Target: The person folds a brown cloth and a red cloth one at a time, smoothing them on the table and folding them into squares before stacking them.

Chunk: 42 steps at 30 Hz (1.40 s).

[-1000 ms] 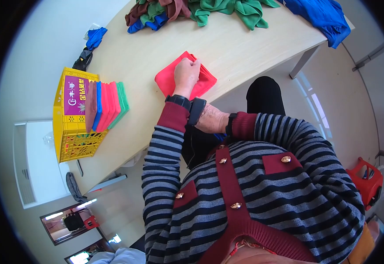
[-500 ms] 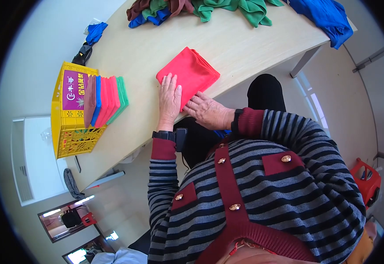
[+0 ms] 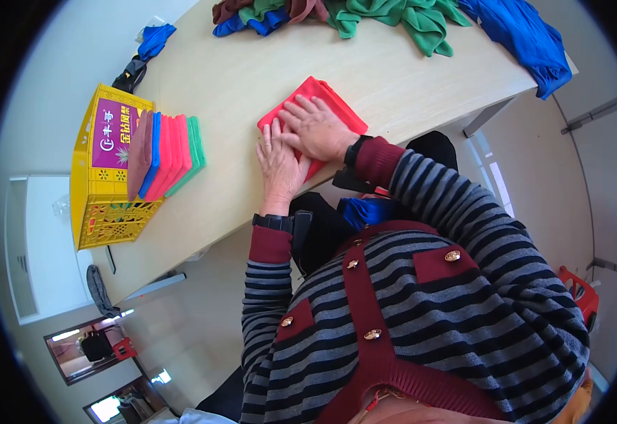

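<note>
A folded red cloth [image 3: 347, 108] lies on the pale table near its front edge. My left hand [image 3: 280, 166] rests flat on the cloth's near-left side, fingers stretched out. Over the middle of the cloth my right hand [image 3: 320, 129] is laid palm down with fingers spread, and it covers part of the left fingers. Both hands hide much of the cloth. Neither hand grips anything.
To the left is a yellow crate [image 3: 121, 220] with a purple label. Brown, blue, red and green folded cloths [image 3: 174, 152] line up against it. Crumpled green cloths [image 3: 407, 21] and a blue cloth [image 3: 524, 42] lie along the far side. A red stool [image 3: 583, 293] stands at right.
My right hand has moved from the cloth's near edge up onto its top, beside and partly over my left hand. The view has shifted slightly.
</note>
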Tool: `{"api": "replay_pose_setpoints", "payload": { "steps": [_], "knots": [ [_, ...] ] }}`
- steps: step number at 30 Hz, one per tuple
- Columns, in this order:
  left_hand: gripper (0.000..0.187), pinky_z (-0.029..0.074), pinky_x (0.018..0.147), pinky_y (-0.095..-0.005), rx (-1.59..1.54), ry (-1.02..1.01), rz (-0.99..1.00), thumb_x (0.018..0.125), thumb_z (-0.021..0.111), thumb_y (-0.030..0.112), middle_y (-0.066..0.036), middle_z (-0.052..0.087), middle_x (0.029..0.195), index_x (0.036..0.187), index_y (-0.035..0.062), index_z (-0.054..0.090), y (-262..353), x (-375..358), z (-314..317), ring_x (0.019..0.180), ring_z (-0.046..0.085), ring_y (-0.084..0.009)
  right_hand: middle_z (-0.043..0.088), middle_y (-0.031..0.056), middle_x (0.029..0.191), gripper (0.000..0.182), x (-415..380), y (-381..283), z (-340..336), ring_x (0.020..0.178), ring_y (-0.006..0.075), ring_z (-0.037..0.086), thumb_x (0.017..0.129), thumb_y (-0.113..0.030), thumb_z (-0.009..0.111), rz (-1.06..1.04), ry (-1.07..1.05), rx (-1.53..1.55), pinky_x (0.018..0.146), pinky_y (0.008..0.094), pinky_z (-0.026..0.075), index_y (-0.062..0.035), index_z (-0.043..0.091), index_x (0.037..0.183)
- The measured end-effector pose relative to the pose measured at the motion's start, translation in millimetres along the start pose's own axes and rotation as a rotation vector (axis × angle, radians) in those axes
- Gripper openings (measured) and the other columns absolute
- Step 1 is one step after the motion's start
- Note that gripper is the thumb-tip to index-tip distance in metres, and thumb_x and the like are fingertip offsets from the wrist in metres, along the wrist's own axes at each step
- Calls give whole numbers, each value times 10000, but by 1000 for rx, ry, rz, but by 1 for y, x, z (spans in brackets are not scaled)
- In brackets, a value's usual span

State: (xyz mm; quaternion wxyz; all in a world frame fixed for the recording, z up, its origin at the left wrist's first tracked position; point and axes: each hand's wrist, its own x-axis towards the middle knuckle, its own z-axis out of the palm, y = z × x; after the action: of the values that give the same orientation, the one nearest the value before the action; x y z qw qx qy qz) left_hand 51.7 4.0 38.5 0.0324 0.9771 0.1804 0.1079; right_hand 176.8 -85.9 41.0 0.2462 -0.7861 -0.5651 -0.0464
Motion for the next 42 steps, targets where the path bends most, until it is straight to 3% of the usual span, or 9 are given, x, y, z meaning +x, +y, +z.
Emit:
{"api": "replay_pose_setpoints", "payload": {
  "steps": [3, 8, 15, 19, 24, 28, 32, 36, 42],
  "knots": [
    [870, 199, 1176, -610, -81, 10, -21, 910, 582, 571, -172, 237, 1624, 1541, 44, 296, -7, -2, 2, 1510, 185, -357, 431, 163, 1522, 618, 0, 17, 5, 1452, 347, 324, 1026, -487, 361, 52, 5, -118, 1199, 480, 219, -66, 457, 1470],
    [828, 211, 1174, -601, -65, 1, -43, 950, 538, 549, -197, 250, 1612, 1537, 23, 285, -13, -4, 0, 1493, 232, -361, 419, 154, 1536, 607, 2, 24, 8, 1463, 347, 307, 1031, -472, 366, 84, 1, -184, 1210, 473, 205, -71, 447, 1480],
    [672, 233, 1178, -556, 12, -8, -269, 1015, 464, 462, -201, 346, 1570, 1510, 19, 356, -45, -8, -8, 1447, 333, -364, 373, 139, 1575, 599, 2, 18, 3, 1487, 325, 272, 1047, -460, 344, 114, -45, -248, 1228, 442, 174, -91, 404, 1515],
    [624, 218, 1195, -493, -47, 165, -120, 1047, 383, 453, -205, 387, 1544, 1498, 22, 384, -22, 8, -18, 1464, 304, -343, 365, 138, 1580, 599, 1, 17, 1, 1487, 322, 273, 1046, -457, 346, 107, -50, -253, 1228, 446, 172, -95, 394, 1521],
    [615, 212, 1197, -498, -106, 119, -18, 1050, 380, 446, -198, 384, 1549, 1497, 24, 386, -14, 26, 22, 1466, 303, -341, 368, 131, 1579, 597, -1, 25, 6, 1488, 314, 275, 1045, -462, 345, 97, -27, -295, 1222, 458, 186, -104, 397, 1520],
    [614, 204, 1201, -497, -52, 93, -56, 1052, 379, 444, -184, 375, 1558, 1495, 18, 388, -15, 16, 7, 1471, 296, -333, 397, 125, 1557, 589, -2, 30, -1, 1479, 311, 289, 1037, -458, 368, 121, -2, -221, 1205, 473, 225, -93, 430, 1495],
    [622, 175, 1210, -526, 41, 85, -88, 1036, 436, 429, -193, 342, 1578, 1496, 13, 390, -6, 0, -8, 1487, 268, -336, 409, 118, 1550, 582, -3, 31, -4, 1475, 301, 302, 1034, -456, 380, 130, 16, -229, 1188, 478, 255, -98, 440, 1488],
    [622, 192, 1204, -526, -148, 158, 25, 1017, 495, 394, -188, 339, 1578, 1487, -1, 396, 21, -20, -11, 1486, 266, -338, 389, 120, 1565, 573, -3, 28, -10, 1482, 310, 288, 1041, -449, 367, 140, -18, -223, 1192, 481, 245, -111, 427, 1499],
    [644, 227, 1192, -522, -83, 134, 61, 980, 574, 335, -180, 328, 1580, 1489, -10, 382, 25, -41, -1, 1479, 274, -342, 438, 114, 1521, 557, -7, 34, -9, 1418, 297, 368, 1024, -429, 413, 111, 28, -223, 1146, 457, 313, -98, 458, 1470]
  ]
}}
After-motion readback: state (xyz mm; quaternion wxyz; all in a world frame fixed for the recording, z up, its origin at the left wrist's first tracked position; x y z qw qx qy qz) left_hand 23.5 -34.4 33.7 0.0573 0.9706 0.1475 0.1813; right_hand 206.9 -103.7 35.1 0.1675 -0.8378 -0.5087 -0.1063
